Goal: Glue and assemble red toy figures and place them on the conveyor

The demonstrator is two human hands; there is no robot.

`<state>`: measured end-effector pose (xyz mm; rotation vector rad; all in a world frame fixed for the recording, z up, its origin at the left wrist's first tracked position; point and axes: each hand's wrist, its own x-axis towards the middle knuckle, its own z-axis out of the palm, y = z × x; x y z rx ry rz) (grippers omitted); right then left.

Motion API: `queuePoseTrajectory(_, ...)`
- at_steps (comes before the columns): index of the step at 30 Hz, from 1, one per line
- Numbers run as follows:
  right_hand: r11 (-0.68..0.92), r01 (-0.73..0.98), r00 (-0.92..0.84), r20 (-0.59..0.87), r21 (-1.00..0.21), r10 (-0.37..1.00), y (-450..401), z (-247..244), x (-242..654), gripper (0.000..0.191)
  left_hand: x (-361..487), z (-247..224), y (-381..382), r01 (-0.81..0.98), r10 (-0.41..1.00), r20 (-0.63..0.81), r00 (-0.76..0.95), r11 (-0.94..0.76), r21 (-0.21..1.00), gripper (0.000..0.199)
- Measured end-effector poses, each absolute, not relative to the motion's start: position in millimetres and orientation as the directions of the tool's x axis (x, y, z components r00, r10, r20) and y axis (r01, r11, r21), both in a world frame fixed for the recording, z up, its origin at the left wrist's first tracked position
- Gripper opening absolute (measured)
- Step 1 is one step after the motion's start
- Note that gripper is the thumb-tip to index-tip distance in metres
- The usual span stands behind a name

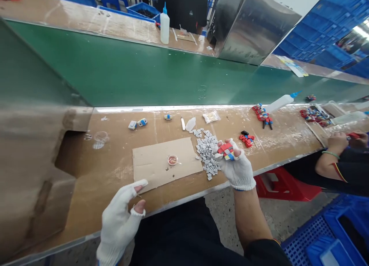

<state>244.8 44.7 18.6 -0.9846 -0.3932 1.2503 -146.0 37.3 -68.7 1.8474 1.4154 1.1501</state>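
My right hand (236, 170), in a white glove with bare fingertips, grips a small toy block figure part (226, 151) in red, grey, blue and yellow. It is held just over the right side of a pile of small grey plastic pieces (208, 148). My left hand (122, 216), gloved the same way, is at the front left corner of a flat cardboard sheet (155, 150). Its thumb and forefinger are apart, and I make out nothing held between them. On the cardboard sits a small round dish (172, 160) of pinkish-brown paste with a thin stick in it.
Behind the pile lie a bag of cotton swabs (211, 117) and a white tube (183, 123). Blue-and-white toy parts (142, 122) are at the left, red toy figures (263, 115) and a squeeze bottle (281, 103) at the right. A co-worker's hands (338, 143) work far right. A green belt (144, 72) runs behind.
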Motion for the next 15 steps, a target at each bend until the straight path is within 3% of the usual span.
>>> queuePoseTrajectory(4,-0.075,-0.219,0.421,-0.164,-0.973,0.892,56,23,273,0.052,-153,-76,47,0.537,0.950,0.302,0.075,-0.294,0.791,0.031)
queuePoseTrajectory(7,-0.135,0.036,0.439,-0.105,-0.990,0.892,81,30,298,0.049,-160,-85,50,0.590,0.926,0.357,0.120,-0.356,0.725,0.027)
queuePoseTrajectory(10,-0.184,0.462,0.300,-0.043,-0.867,0.953,126,44,321,0.035,-165,-94,52,0.607,0.908,0.394,0.139,-0.393,0.691,0.026)
queuePoseTrajectory(15,-0.129,0.787,0.150,-0.016,-0.603,0.989,245,62,349,0.027,-169,-109,49,0.596,0.917,0.367,0.156,-0.384,0.705,0.024)
